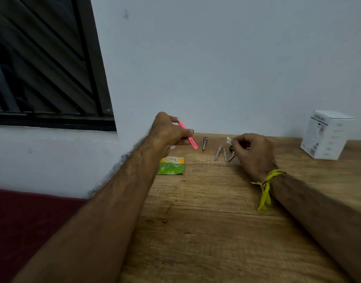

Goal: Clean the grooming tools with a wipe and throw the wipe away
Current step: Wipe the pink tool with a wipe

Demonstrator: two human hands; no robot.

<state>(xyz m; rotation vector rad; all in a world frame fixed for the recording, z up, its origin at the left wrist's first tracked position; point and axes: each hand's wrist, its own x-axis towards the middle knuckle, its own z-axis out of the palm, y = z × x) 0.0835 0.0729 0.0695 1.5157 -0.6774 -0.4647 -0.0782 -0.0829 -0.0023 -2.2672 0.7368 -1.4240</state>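
Your left hand (169, 131) is raised above the far left part of the wooden table (206, 221), fingers curled round a pink tweezer (187, 135). You pinch it near its middle; its upper end pokes out above your fingers and the lower end slants down to the right, clear of the table. It's slim and bright pink, with small dark print near the lower end, too blurred to read.

Your right hand (255, 152) sits over the right end of the tool row, fingers curled, pinching a small white wipe (229, 140) between thumb and fingertips. The wipe sticks out to the left of the hand, folded or crumpled small. It's well apart from the tweezer, not touching it.

Between your hands, on the table near the wall: a small metal clipper-like tool (204, 142), then a pair of thin metal tools (221, 153) lying in a V, then another metal tool (232, 155) partly hidden under your right fingers.

A green and orange sachet (171, 165) lies flat just below your left hand. A yellow thread (266, 184) is tied round your right wrist. A white box (326, 135) stands at the far right.
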